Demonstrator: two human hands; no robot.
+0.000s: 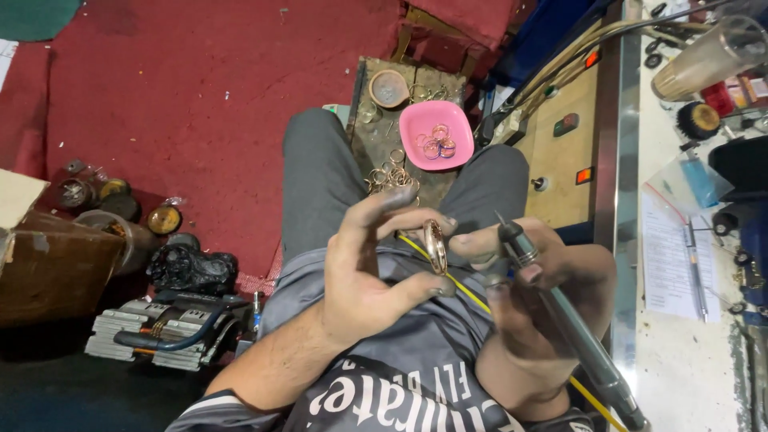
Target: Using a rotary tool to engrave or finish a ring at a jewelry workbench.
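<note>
My left hand [370,268] pinches a copper-coloured bangle [436,246] between thumb and fingers, holding it upright over my lap. My right hand [538,300] grips a dark pen-shaped rotary tool [560,316], its thin tip pointing up just right of the bangle; its index finger also touches the bangle. A yellow cord [472,294] runs under my hands. Beyond my knees a pink dish [436,120] holds several small copper rings.
A worn wooden block [376,144] between my legs carries loose rings and a round bowl [389,87]. Red carpet [200,88] covers the floor at left, with small tins, a black lump and a metal device. A cluttered white bench [688,240] stands at right.
</note>
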